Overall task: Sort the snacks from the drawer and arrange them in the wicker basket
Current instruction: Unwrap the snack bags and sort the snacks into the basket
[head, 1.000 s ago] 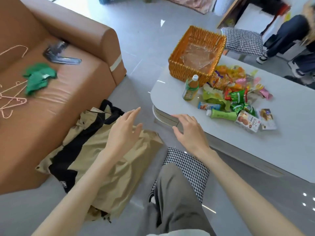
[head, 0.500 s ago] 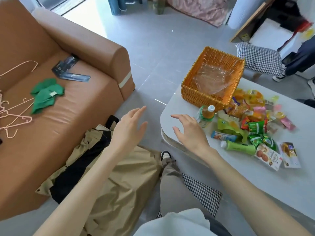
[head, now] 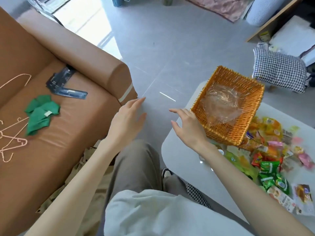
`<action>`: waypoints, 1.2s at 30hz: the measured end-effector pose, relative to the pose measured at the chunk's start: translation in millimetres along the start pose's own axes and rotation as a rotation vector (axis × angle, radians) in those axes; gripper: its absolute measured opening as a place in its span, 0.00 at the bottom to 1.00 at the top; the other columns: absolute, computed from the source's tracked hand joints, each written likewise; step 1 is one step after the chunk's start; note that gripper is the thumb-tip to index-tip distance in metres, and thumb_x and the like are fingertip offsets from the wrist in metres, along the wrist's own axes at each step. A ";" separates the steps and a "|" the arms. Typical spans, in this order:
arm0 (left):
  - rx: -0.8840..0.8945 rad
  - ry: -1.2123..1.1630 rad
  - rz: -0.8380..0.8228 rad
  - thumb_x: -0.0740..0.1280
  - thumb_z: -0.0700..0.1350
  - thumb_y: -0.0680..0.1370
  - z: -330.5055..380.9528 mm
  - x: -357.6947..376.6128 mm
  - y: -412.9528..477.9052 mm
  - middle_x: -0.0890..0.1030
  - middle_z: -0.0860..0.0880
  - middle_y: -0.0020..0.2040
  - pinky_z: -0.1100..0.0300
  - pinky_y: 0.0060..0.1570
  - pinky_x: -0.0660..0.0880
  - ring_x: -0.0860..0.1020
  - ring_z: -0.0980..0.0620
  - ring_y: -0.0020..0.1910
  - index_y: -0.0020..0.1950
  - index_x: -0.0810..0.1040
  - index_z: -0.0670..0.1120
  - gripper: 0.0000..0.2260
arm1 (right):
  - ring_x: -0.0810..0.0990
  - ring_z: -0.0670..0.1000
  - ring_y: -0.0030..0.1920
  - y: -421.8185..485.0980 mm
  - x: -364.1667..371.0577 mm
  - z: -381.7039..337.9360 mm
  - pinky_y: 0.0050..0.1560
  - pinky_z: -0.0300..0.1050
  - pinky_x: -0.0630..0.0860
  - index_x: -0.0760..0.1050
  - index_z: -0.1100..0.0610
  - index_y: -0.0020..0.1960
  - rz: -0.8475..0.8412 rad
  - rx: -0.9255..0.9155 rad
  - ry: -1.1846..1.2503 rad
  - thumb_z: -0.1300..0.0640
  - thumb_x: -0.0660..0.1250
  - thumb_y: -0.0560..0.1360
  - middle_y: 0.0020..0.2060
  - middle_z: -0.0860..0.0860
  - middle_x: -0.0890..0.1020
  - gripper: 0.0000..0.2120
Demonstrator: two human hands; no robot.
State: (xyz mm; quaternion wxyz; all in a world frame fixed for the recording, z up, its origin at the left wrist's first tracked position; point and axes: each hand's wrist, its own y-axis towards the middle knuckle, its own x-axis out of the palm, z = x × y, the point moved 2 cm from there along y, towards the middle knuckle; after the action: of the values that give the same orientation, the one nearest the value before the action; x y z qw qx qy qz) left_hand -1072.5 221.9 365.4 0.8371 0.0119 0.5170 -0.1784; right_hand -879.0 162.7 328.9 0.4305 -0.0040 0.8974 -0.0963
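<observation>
Wicker basket (head: 219,132) near table (head: 184,160) edge.

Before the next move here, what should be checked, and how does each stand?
1. Hands free: left hand and right hand open, holding nothing: ok.
2. Wicker basket opening up on the table: ok.
3. Basket room: only clear film inside: ok.
4. Snacks sorted: one mixed pile beside the basket: not ok.
5. Right hand touching basket: cannot tell.
</observation>
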 end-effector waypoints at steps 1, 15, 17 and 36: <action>-0.006 -0.003 -0.010 0.59 0.49 0.81 -2.0 -2.8 10.5 0.65 0.55 0.73 0.55 0.59 0.67 0.67 0.51 0.68 0.75 0.61 0.56 0.22 | 0.70 0.51 0.64 11.0 -0.8 1.0 0.63 0.44 0.68 0.71 0.51 0.69 0.003 0.013 0.006 0.55 0.62 0.79 0.63 0.48 0.76 0.18; 0.227 0.060 -0.286 0.59 0.50 0.81 -27.0 -2.1 261.1 0.68 0.51 0.72 0.56 0.54 0.69 0.73 0.47 0.63 0.75 0.63 0.54 0.21 | 0.72 0.54 0.65 194.4 -3.3 42.7 0.65 0.48 0.67 0.72 0.54 0.67 0.169 0.383 0.144 0.58 0.64 0.78 0.63 0.52 0.76 0.18; 0.278 0.101 -0.332 0.58 0.50 0.81 -26.6 -13.8 305.3 0.67 0.51 0.73 0.55 0.56 0.69 0.73 0.47 0.64 0.76 0.62 0.55 0.22 | 0.71 0.54 0.65 229.0 -8.7 38.2 0.64 0.47 0.68 0.72 0.54 0.68 0.179 0.450 0.168 0.58 0.63 0.78 0.63 0.52 0.76 0.18; 0.843 0.138 -0.519 0.59 0.49 0.82 165.9 12.4 561.2 0.68 0.51 0.72 0.55 0.60 0.68 0.70 0.47 0.66 0.76 0.62 0.53 0.21 | 0.73 0.51 0.62 353.4 -141.6 119.5 0.64 0.47 0.70 0.73 0.55 0.67 0.615 0.764 0.256 0.60 0.64 0.78 0.61 0.51 0.77 0.18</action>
State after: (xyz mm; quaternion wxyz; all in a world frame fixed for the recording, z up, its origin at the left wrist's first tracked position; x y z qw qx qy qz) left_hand -750.1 709.7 339.5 0.6513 0.2319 0.4402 -0.5729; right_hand -670.7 502.1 303.0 0.2961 0.4302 0.8033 -0.2863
